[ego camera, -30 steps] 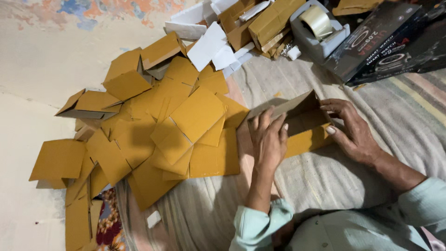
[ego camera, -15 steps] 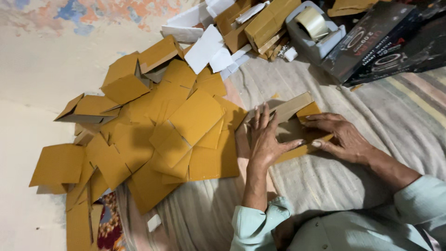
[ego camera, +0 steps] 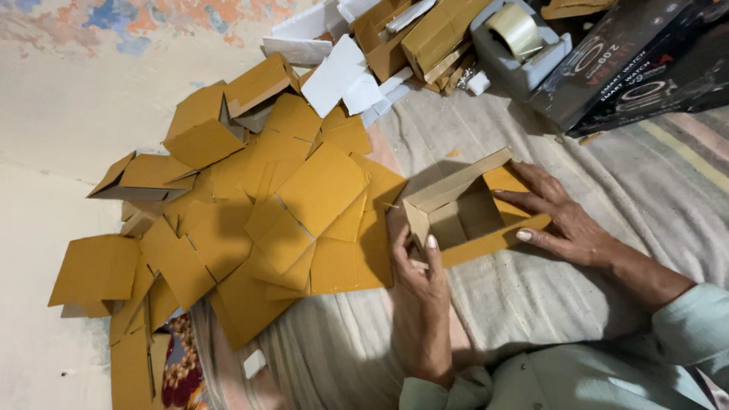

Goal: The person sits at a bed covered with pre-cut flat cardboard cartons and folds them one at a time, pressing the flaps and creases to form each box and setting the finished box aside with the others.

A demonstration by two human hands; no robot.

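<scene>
A small brown cardboard box (ego camera: 465,203) stands open on the striped cloth, its flaps spread and its hollow facing me. My left hand (ego camera: 414,262) grips its near left corner, thumb pressed on the wall. On the box's right side, my right hand (ego camera: 558,220) rests flat with fingers on the yellow flap and inside wall. To the left lies a heap of flat yellow-brown cardboard blanks (ego camera: 304,205).
A grey tape dispenser (ego camera: 520,42) with a roll sits at the top. Dark printed cartons (ego camera: 630,64) lie at the top right. White card pieces (ego camera: 338,72) and folded boxes (ego camera: 201,137) sit along the pale floor at the left.
The box was pressed nearly flat under both hands; now it is opened into a square shape, my left hand at its corner and my right hand on its right flap.
</scene>
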